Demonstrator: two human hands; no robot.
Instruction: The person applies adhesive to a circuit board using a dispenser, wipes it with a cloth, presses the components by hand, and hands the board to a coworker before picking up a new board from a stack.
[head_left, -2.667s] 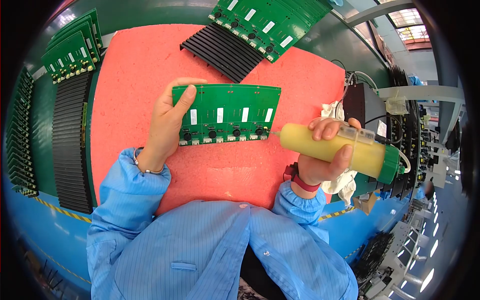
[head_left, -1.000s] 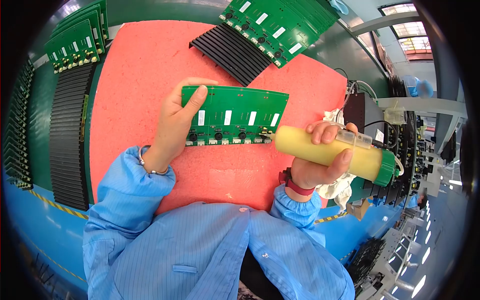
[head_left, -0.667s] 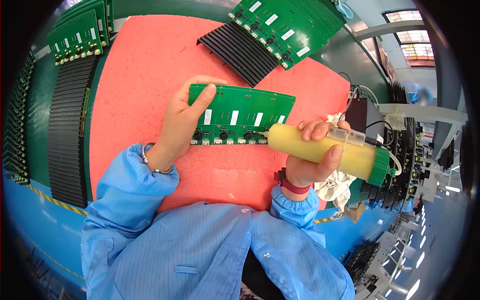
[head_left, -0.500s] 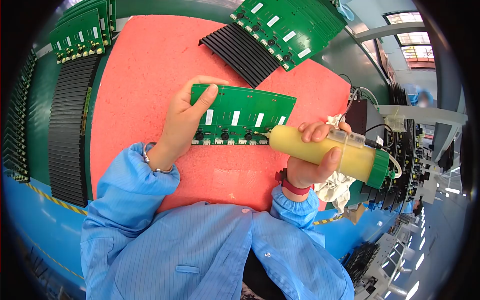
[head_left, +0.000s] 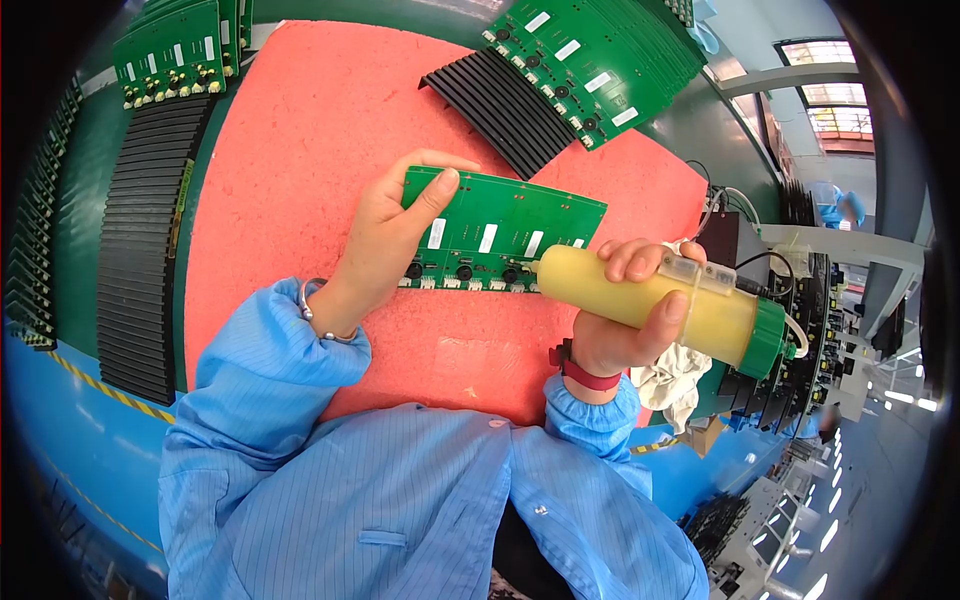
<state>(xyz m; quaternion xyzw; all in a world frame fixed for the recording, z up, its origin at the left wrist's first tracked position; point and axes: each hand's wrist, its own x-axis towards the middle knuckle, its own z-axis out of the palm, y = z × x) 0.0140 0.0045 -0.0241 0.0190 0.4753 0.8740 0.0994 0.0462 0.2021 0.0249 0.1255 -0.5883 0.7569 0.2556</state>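
My left hand (head_left: 385,235) grips the left end of a green circuit board (head_left: 510,213), thumb on its face and fingers behind it. White labels, black round parts and white connectors line the board's lower part. In my right hand (head_left: 635,310) is a glue dispensing syringe (head_left: 600,288), a thick yellow-filled barrel with a green cap and a hose at its rear. The fingers wrap round the barrel, and its nozzle points left, right at the components on the board's lower right.
A pink foam mat (head_left: 290,150) lies under the work. Behind it, several boards (head_left: 600,60) stand in a black slotted rack (head_left: 505,110). At left are another black rack (head_left: 145,250) and more boards (head_left: 170,60). A white cloth (head_left: 670,385) lies at right.
The board and my left hand have shifted slightly right relative to the nozzle, which now sits farther left along the components. My right hand keeps its grip. The view has turned a little.
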